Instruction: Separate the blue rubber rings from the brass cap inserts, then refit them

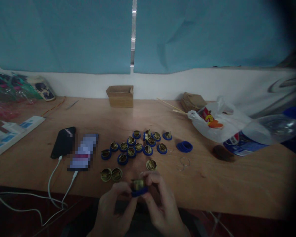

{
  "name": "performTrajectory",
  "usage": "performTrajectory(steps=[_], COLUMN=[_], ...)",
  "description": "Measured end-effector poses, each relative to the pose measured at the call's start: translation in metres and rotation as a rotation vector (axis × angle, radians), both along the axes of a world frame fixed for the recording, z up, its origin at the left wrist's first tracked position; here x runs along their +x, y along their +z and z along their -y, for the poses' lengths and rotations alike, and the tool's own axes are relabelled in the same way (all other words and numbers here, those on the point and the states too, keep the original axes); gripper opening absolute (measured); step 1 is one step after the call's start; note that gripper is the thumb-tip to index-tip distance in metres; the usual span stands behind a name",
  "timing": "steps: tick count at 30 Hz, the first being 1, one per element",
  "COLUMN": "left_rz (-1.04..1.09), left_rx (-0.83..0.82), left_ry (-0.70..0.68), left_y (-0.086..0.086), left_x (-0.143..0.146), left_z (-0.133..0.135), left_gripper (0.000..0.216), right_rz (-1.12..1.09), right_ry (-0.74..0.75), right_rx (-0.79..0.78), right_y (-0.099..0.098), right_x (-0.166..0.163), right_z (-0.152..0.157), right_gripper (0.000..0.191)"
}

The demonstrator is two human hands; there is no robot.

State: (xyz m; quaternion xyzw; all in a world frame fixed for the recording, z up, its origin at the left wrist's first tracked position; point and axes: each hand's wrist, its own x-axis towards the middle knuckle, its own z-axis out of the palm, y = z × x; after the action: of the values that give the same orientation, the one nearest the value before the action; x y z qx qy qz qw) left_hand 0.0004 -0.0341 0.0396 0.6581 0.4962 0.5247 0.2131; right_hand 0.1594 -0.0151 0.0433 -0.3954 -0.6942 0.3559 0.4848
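Cables [49,184] are trailing down past our desk's [224,187] front edge at the left, near a white power strip [19,133]. Beyond it, clear pink and green plastic items [17,89] are crowding the back corner, with a printed container [43,89] leaning beside them. A black phone [63,143] is lying next to a second phone [83,151] whose screen is showing blurred, and a white lead is plugging into each. Two rimless gold discs [111,174] are sitting side by side near our hands. Our left hand [107,207] is pinching the left side of a gold piece [138,185] with a blue rim, and our right hand [164,204] is gripping its right side, so both are closing on it together at the desk's near edge. Behind them, blue-rimmed gold pieces [131,152] are lying in a loose cluster, an open cardboard box [120,100] is standing against the wall, and one more rimless disc [151,165] is resting just beyond our right hand. Farther right, blue rings [185,146] are lying stacked near thin clear loops [184,163]. A brown paper bag [192,101], a white plastic bag [212,131] and a tipped, blue-labelled bottle [251,140] are filling the right end.
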Motion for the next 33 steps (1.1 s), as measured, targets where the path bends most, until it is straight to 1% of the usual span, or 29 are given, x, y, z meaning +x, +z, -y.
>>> performTrajectory(steps=[3, 6, 8, 9, 11, 12, 13, 15, 19, 21, 22, 27, 30, 33], left_rz=[-0.022, -0.007, -0.003, -0.003, -0.002, 0.002, 0.009, 0.027, 0.017, 0.002, -0.003, 0.004, 0.004, -0.027], left_rx=[0.031, 0.003, -0.003, 0.000, 0.007, 0.008, 0.010, 0.004, -0.001, 0.019, 0.028, 0.058, 0.056, 0.013], left_ry=[0.022, 0.032, 0.038, 0.031, -0.006, -0.029, -0.051, -0.095, -0.199, -0.228, -0.234, -0.227, -0.205, -0.170], left_y=[0.003, 0.006, 0.008, 0.009, 0.011, 0.012, 0.013, 0.014, 0.013, 0.013, 0.013, 0.014, 0.013, 0.010], left_x=[0.000, 0.000, 0.000, 0.000, -0.001, 0.000, 0.000, 0.000, 0.000, -0.001, -0.001, 0.000, 0.000, 0.001], left_z=[-0.001, -0.001, -0.002, -0.002, -0.003, -0.003, -0.003, -0.004, -0.004, -0.004, -0.004, -0.004, -0.005, -0.004], left_gripper=[0.025, 0.024, 0.024, 0.024, 0.026, 0.027, 0.028, 0.030, 0.030, 0.031, 0.031, 0.032, 0.030, 0.030], right_rz=[0.009, -0.030, -0.077, -0.103, -0.152, -0.174, -0.193, -0.227, -0.324, -0.363, -0.374, -0.427, -0.480, -0.531], right_ry=[-0.028, -0.061, -0.075, -0.069, -0.018, 0.020, 0.060, 0.115, 0.128, 0.133, 0.134, 0.123, 0.101, 0.033], right_rx=[0.027, 0.020, -0.024, -0.059, -0.145, -0.185, -0.219, -0.258, -0.250, -0.254, -0.262, -0.323, -0.368, -0.433], right_y=[0.002, 0.003, 0.003, 0.004, 0.006, 0.007, 0.009, 0.014, 0.020, 0.021, 0.021, 0.017, 0.008, -0.004], right_x=[-0.002, -0.004, -0.004, -0.003, 0.000, 0.002, 0.004, 0.006, 0.006, 0.005, 0.005, 0.007, 0.011, 0.015], right_z=[0.001, 0.002, 0.004, 0.005, 0.006, 0.006, 0.006, 0.003, -0.005, -0.006, -0.006, -0.004, -0.003, -0.002], right_gripper=[0.015, 0.013, 0.014, 0.018, 0.030, 0.034, 0.034, 0.025, 0.007, 0.002, 0.003, 0.009, 0.011, 0.012])
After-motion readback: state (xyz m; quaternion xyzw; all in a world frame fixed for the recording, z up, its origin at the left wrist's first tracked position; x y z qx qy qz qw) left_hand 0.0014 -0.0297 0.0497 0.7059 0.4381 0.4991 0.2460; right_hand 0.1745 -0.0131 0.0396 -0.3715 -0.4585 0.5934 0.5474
